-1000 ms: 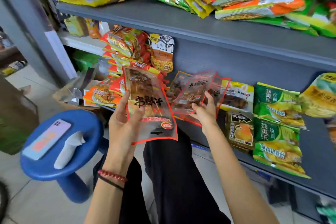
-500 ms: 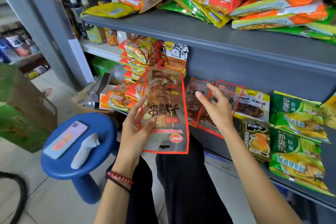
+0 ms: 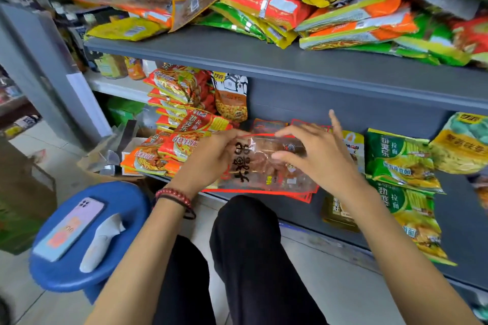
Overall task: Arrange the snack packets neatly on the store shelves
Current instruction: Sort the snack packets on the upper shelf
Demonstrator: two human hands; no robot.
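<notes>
Clear film with a red border, the snack packet (image 3: 266, 166) lies sideways on the lower shelf (image 3: 462, 232), on top of a few like packets (image 3: 303, 196) whose red corners peep out beneath it. It looks light, thin and floppy, lumpy where the food sits, and the slick film would probably slide on the pile; the flat sealed border at either end seems the best place to hold it. The left hand (image 3: 211, 155) has its grip curled round the packet's left end, while the right hand (image 3: 319, 158) is spread over the packet's right half, fingers straight, holding nothing. Just left of the packet a stack of orange noodle packets (image 3: 169, 150) crowds the left hand, and to the packet's right green noodle packets (image 3: 398, 161) hem the pile in, so there is little room to square it sideways. Above the packet the upper shelf (image 3: 290, 60) carries a loose heap, some of it jutting over the edge. Below and left of the packet, well apart, a blue stool (image 3: 126, 208) bears a phone (image 3: 68, 227).
</notes>
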